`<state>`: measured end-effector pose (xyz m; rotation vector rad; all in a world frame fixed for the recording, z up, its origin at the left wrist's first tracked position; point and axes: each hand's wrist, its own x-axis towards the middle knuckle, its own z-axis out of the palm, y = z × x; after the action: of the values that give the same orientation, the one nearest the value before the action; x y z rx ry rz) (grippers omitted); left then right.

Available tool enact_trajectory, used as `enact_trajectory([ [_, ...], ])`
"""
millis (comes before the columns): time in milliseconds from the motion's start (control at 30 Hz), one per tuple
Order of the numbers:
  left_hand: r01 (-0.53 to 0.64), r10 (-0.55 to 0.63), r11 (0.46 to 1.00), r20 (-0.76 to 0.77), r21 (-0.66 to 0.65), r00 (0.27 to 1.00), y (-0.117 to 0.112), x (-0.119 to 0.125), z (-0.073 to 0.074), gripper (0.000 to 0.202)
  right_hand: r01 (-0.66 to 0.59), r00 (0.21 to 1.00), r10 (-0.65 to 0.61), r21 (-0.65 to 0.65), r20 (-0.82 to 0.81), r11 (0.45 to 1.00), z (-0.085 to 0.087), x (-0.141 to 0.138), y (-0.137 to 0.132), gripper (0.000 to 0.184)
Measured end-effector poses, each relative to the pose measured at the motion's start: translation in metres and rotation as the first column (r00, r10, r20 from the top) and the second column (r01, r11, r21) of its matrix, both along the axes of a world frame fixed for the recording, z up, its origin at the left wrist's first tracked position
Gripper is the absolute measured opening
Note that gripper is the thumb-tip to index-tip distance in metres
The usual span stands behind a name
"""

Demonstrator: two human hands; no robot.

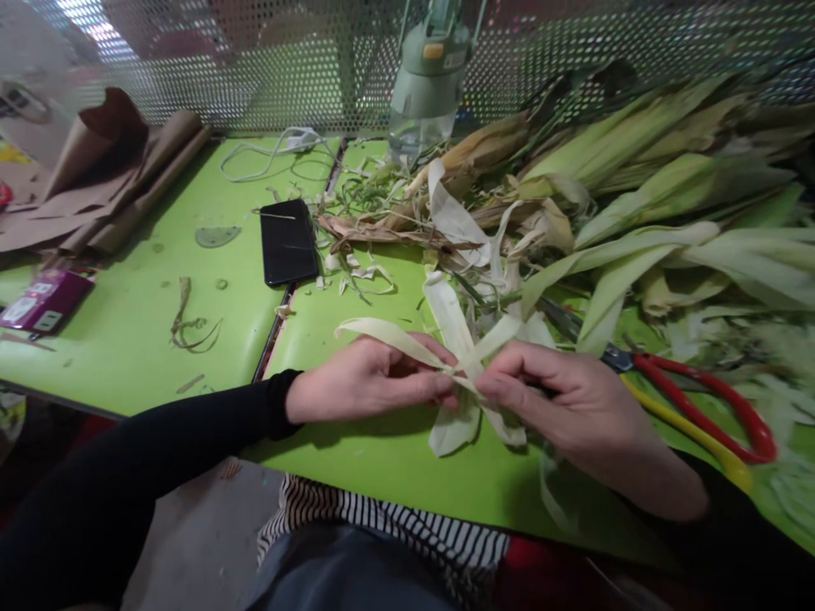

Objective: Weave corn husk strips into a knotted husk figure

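Note:
Several pale corn husk strips (453,431) cross one another at a bunched middle, their ends fanning out like petals. My left hand (369,378) pinches this middle from the left between thumb and fingers. From the right, my right hand (566,407) is closed on the husk strips too, thumb against fingertips close to the crossing point. One strip curls out above my left hand, and others hang below toward the table. Just beyond my right hand lie scissors with red and yellow handles (700,390), their blades partly under husks.
Corn husks (637,161) pile up at the back right, with shreds around them. A water bottle (428,93) stands by the perforated screen (306,76). Left of the pile are a black phone (288,242), a white cable (271,155), brown paper (108,195) and a purple box (46,302).

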<state>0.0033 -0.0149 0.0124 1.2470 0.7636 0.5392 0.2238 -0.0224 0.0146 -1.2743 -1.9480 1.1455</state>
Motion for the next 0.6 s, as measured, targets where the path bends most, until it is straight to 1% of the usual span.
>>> enact_trajectory([
  [33, 0.009, -0.008, 0.999, 0.044, -0.039, 0.999, 0.001, 0.000, 0.000, 0.020, 0.047, 0.999, -0.048, 0.053, 0.022, 0.997, -0.002, 0.000, 0.000, 0.033],
  [67, 0.013, -0.007, 0.997, 0.090, -0.071, 0.996, 0.001, -0.001, -0.001, 0.022, 0.095, 0.994, -0.101, 0.135, 0.043, 0.986, -0.004, 0.000, 0.000, 0.029],
  [133, -0.007, 0.026, 0.994, 0.171, -0.109, 0.985, 0.001, -0.001, -0.002, 0.027, 0.154, 0.981, -0.185, 0.322, 0.066, 0.934, -0.007, 0.000, 0.000, 0.025],
  [167, -0.020, 0.045, 0.992, 0.202, -0.121, 0.978, 0.000, -0.001, -0.003, 0.027, 0.162, 0.976, -0.204, 0.386, 0.072, 0.908, -0.008, -0.001, -0.001, 0.023],
  [200, -0.030, 0.059, 0.991, 0.222, -0.133, 0.973, -0.001, -0.001, -0.005, 0.027, 0.159, 0.975, -0.210, 0.424, 0.077, 0.892, -0.009, -0.001, -0.002, 0.022],
  [267, -0.046, 0.085, 0.986, 0.244, -0.160, 0.966, -0.002, -0.001, -0.007, 0.025, 0.148, 0.975, -0.204, 0.442, 0.082, 0.885, -0.011, -0.002, -0.003, 0.019],
  [333, -0.076, 0.120, 0.980, 0.237, -0.185, 0.964, -0.001, 0.000, -0.010, 0.023, 0.152, 0.975, -0.211, 0.471, 0.074, 0.869, -0.011, -0.003, -0.005, 0.015],
  [367, -0.107, 0.147, 0.977, 0.218, -0.186, 0.965, -0.001, 0.000, -0.011, 0.022, 0.152, 0.974, -0.215, 0.506, 0.067, 0.849, -0.012, -0.003, -0.006, 0.013],
  [400, -0.148, 0.182, 0.973, 0.192, -0.179, 0.964, 0.000, 0.000, -0.011, 0.022, 0.149, 0.974, -0.218, 0.549, 0.062, 0.822, -0.012, -0.003, -0.007, 0.010],
  [467, -0.233, 0.251, 0.963, 0.141, -0.135, 0.958, 0.002, 0.001, -0.012, 0.025, 0.125, 0.971, -0.227, 0.650, 0.075, 0.749, -0.011, -0.002, -0.009, 0.003],
  [500, -0.270, 0.281, 0.958, 0.125, -0.100, 0.952, 0.003, 0.001, -0.012, 0.026, 0.098, 0.968, -0.229, 0.696, 0.097, 0.711, -0.011, -0.002, -0.010, 0.002],
  [533, -0.294, 0.299, 0.954, 0.116, -0.056, 0.947, 0.003, 0.002, -0.012, 0.026, 0.064, 0.965, -0.228, 0.734, 0.127, 0.676, -0.011, -0.003, -0.010, 0.004],
  [567, -0.305, 0.303, 0.952, 0.112, 0.004, 0.946, 0.002, 0.002, -0.012, 0.024, 0.023, 0.962, -0.221, 0.757, 0.162, 0.654, -0.011, -0.003, -0.010, 0.007],
  [600, -0.299, 0.290, 0.951, 0.105, 0.082, 0.951, 0.001, 0.003, -0.012, 0.022, -0.015, 0.959, -0.206, 0.762, 0.195, 0.648, -0.011, -0.004, -0.009, 0.013],
])
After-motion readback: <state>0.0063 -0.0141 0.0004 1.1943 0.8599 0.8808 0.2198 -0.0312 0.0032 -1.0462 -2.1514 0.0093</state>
